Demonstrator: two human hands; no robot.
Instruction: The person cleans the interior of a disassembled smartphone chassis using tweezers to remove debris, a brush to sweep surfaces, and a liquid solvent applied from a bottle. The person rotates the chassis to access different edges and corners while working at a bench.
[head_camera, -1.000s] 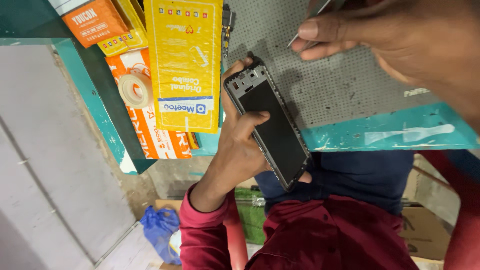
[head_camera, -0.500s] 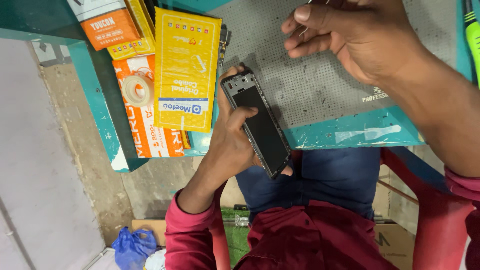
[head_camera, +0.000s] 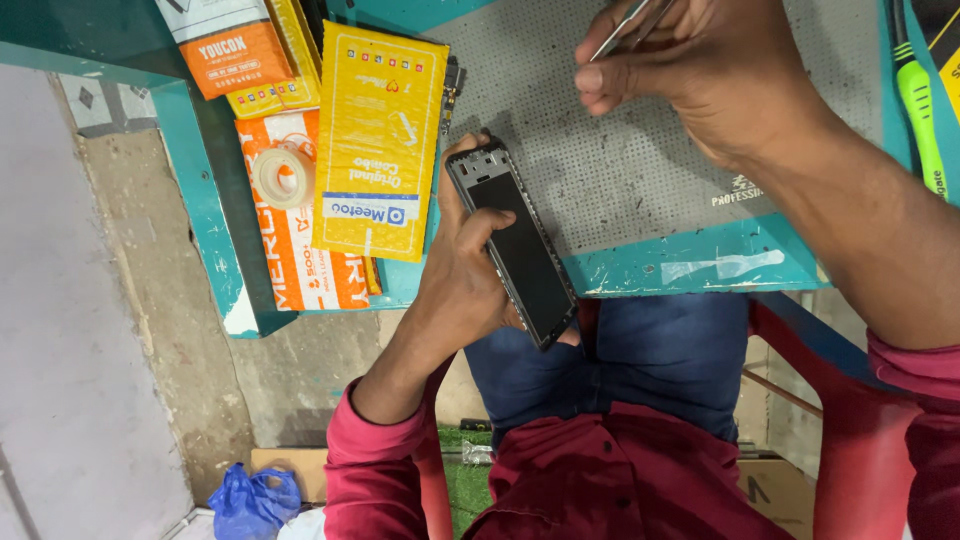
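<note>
My left hand (head_camera: 462, 285) grips a dark phone (head_camera: 520, 250) with a bare frame, holding it tilted over the table's front edge, with the thumb lying across its screen. The phone's top end rests over a grey perforated work mat (head_camera: 640, 170). My right hand (head_camera: 700, 70) hovers above the mat, up and to the right of the phone, its fingers pinched on thin metal tweezers (head_camera: 620, 25). The tweezers' tips run out of the frame at the top.
A yellow flat package (head_camera: 380, 140), orange packages (head_camera: 300, 260) and a roll of clear tape (head_camera: 283, 177) lie on the teal table (head_camera: 700, 265) left of the phone. A green screwdriver (head_camera: 920, 110) lies at the right edge. A blue bag (head_camera: 250, 500) sits on the floor.
My right hand has shifted a little over the mat with the tweezers still pinched. My left hand keeps the phone in about the same place. The view has moved slightly.
</note>
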